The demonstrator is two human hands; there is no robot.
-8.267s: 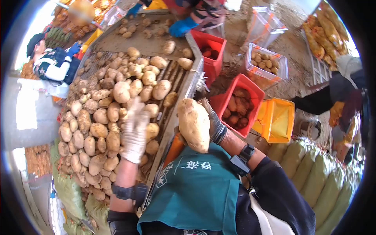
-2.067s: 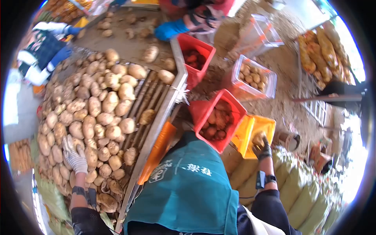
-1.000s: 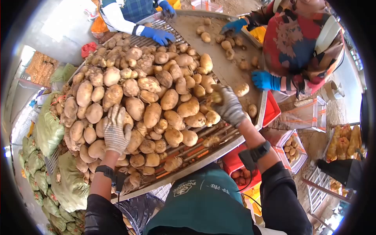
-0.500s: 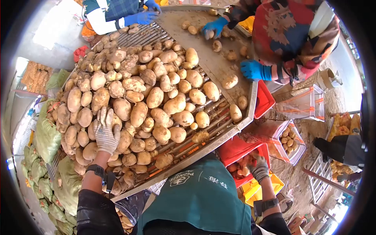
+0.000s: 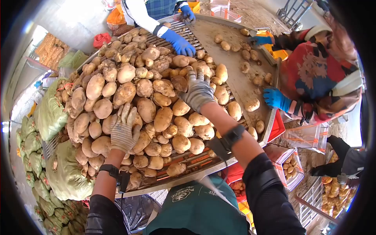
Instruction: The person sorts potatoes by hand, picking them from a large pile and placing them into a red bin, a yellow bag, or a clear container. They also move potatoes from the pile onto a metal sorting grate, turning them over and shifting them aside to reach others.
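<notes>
The pile of potatoes [image 5: 146, 110] covers the left and middle part of the table [image 5: 184, 179]. Each potato looks firm and stiff, so I judge it will not bend under the hand; the big ones should feel rather heavy, the small ones light. The skins look dry and carry some soil, so they are probably not very slippery, but the round shape can roll, and a hard knock could bruise the flesh. The good place to take hold seems to be around the thick middle of a potato. The left hand [image 5: 124, 132], in a striped glove, rests on the near left side of the pile, its fingers a little apart, with nothing seen clamped in them. The right hand [image 5: 199, 91], gloved also, is over the far right part of the pile, fingers slightly apart; its palm is hidden, so I cannot tell if it grips a potato. Metal bars [image 5: 200, 157] show at the near edge of the pile, and right of the pile lies a flat, dusty sheet [image 5: 209, 38] with loose potatoes. A co-worker's blue glove [image 5: 180, 43] touches the far side of the pile; another person's glove [image 5: 276, 98] is well to its right. Pale green sacks [image 5: 51, 113] stand left of the pile, and a red crate [image 5: 234, 171] is lower, at its near right.
</notes>
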